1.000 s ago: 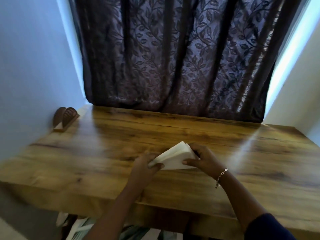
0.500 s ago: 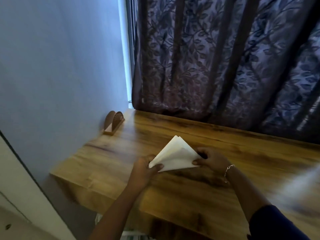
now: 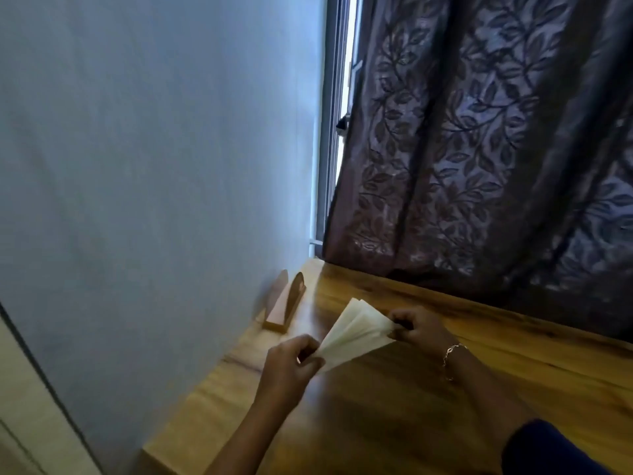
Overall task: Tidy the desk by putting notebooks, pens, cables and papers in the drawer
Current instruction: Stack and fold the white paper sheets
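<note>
Head view: papers (image 3: 356, 332) fanned, held over bench (image 3: 428, 416), left hand (image 3: 291, 366) grip pinching lower corner, right hand (image 3: 423, 325) grip pinching opposite edge. Gathering step seemingly done; next, carry stack to drawer, not in view, without spilling sheets.

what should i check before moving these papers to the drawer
1. Left hand pinches the papers at their near corner: ok.
2. Right hand pinches their other end: ok.
3. Papers squared into one stack: not ok, they fan out.
4. Wooden holder apart from the papers: ok.
5. Drawer open and within reach: cannot tell, not in view.
</note>
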Motion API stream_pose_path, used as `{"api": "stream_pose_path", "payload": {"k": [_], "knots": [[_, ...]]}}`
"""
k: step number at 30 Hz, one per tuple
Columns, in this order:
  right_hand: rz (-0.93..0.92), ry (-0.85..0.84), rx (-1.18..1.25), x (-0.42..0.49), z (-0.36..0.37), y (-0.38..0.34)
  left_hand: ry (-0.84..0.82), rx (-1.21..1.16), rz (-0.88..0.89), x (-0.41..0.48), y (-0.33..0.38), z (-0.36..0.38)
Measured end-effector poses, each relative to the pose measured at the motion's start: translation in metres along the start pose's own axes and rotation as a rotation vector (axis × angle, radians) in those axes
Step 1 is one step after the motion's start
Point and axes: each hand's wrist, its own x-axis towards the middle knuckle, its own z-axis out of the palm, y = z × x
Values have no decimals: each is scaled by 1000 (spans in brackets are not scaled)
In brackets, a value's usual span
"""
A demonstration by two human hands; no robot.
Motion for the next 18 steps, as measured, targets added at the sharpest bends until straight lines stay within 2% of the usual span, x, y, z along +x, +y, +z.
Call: {"api": "stream_pose_path", "payload": {"k": [6, 13, 18], "knots": [[-65, 74, -19, 76, 10, -37, 167, 47, 75, 39, -26, -25], [-190, 93, -139, 166, 22, -72, 411, 74, 26, 75, -57, -20], [-239, 80, -201, 220, 40, -87, 520, 108, -26, 99, -72, -12]]}}
